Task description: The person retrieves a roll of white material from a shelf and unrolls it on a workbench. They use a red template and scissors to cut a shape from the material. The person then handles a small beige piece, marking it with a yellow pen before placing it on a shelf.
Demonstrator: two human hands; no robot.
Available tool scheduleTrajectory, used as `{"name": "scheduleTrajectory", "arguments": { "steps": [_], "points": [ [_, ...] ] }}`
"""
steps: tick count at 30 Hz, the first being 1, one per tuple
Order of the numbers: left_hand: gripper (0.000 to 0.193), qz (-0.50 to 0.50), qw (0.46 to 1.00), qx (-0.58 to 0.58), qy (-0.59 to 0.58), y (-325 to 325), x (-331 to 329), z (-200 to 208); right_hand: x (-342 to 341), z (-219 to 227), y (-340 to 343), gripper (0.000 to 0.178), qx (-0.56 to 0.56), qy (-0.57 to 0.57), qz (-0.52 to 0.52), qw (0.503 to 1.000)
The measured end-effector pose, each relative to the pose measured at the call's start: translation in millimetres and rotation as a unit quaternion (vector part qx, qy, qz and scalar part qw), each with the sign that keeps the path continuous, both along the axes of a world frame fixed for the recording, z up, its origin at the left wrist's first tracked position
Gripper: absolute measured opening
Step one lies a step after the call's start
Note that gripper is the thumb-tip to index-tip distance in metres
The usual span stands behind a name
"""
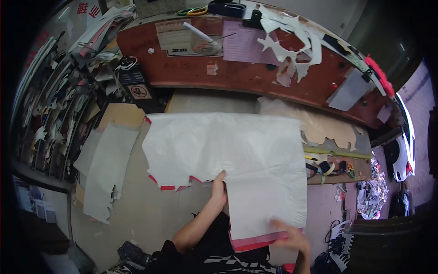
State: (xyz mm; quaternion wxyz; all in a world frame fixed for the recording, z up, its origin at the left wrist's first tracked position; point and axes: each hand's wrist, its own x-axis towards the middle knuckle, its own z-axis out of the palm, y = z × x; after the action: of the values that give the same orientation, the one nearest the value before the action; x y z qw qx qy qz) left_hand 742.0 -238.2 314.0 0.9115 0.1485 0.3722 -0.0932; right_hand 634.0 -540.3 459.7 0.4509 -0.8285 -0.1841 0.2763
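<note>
We see a wide table (pixel 150 219) under everything, pale and worn, with a curved reddish-brown shelf (pixel 237 73) arching across the far side. On the table lies a big white sheet (pixel 228 146), its back edges showing red where it has been cut into a jagged line; it covers the middle of the table and hangs toward us. Our left hand (pixel 219 187) pinches the sheet's cut edge at the inner corner, the grip closed on it. Our right hand (pixel 292 235) presses flat on the lower right corner, fingers spread rather than clamped. Left of the sheet rests a long grey offcut (pixel 107 169). On the shelf lie white scraps (pixel 292 41), a pink paper (pixel 242 43) and green-handled scissors (pixel 191 11). We make out no containers holding anything
</note>
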Motion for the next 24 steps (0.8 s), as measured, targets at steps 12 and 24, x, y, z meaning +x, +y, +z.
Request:
{"name": "scheduleTrajectory", "arguments": {
  "steps": [12, 24],
  "points": [
    [0.043, -0.049, 0.988, -0.114, -0.091, 25, 21, 33, 129, -48, -53, 0.036, -0.01, 0.061, -0.423, 0.904],
    [0.035, -0.006, 0.995, 0.102, -0.006, -89, 100, 40, 266, -77, -202, 0.021, -0.079, 0.142, -0.351, 0.922]
  ]
}}
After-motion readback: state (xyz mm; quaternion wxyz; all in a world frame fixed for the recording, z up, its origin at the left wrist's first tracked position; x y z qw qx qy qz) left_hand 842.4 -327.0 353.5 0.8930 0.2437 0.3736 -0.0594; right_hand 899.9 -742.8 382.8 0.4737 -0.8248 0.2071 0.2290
